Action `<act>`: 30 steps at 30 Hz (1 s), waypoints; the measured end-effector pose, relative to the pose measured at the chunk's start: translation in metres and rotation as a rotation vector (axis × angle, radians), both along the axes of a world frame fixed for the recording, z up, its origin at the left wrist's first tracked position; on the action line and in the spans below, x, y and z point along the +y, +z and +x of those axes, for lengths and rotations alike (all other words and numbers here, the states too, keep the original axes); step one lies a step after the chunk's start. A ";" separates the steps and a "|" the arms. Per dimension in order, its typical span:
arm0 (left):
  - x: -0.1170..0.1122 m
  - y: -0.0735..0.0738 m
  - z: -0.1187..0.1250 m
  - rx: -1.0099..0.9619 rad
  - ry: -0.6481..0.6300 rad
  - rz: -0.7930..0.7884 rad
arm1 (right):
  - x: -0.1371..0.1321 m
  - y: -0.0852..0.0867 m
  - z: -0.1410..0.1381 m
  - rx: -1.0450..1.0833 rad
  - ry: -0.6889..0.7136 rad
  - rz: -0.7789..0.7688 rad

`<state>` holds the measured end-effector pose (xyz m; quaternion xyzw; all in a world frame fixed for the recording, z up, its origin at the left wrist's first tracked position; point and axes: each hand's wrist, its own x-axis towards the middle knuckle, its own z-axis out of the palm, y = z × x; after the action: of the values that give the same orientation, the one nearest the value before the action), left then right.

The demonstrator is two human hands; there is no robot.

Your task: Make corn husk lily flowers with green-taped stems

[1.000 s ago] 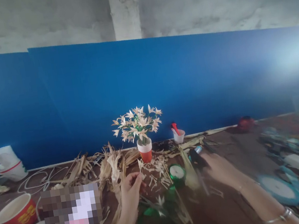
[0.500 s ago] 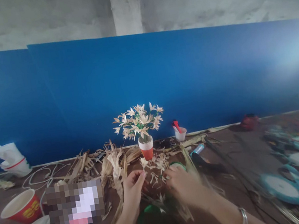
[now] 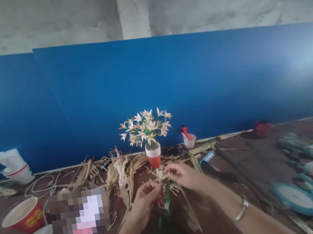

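My left hand [image 3: 147,198] is closed in a pinch, with a pale dried-husk flower [image 3: 160,175] just above its fingertips; the stem is hidden by the fingers. Close by on the right is my right hand [image 3: 186,175], its fingers loosely bent and apart at the petals; whether they touch is unclear. A narrow green strip [image 3: 167,192] shows below, between the hands. Behind them stands a red and white pot [image 3: 154,157] holding a bunch of similar pale flowers [image 3: 148,127]. Loose pale husk pieces [image 3: 174,188] lie under my right hand.
Dry corn husks [image 3: 120,168] are heaped left of the pot. A red paper bucket [image 3: 24,217] and a white cup [image 3: 19,173] stand further left. To the right are a small white cup [image 3: 189,140], a blue-labelled tube [image 3: 208,156] and a blue ribbon roll [image 3: 294,198].
My left hand and its flower have shifted slightly right and toward me. My right hand has risen to the flower's side, and the green strip now shows between the hands.
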<state>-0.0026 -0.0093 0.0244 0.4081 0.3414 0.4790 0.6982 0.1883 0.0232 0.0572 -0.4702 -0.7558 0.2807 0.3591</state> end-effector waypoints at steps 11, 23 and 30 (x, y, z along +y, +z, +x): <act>-0.004 -0.008 -0.002 -0.204 -0.247 -0.125 | 0.047 0.021 0.017 1.009 -0.243 -0.206; 0.001 -0.002 -0.009 -0.478 -0.224 -0.034 | 0.038 0.018 0.055 0.596 -0.572 0.064; 0.000 0.005 -0.014 -0.449 -0.204 -0.055 | -0.011 0.020 -0.014 -0.116 0.176 0.061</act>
<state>-0.0165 -0.0091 0.0292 0.3049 0.1477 0.4751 0.8121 0.1746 0.0118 0.0770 -0.4063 -0.8219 0.2602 0.3029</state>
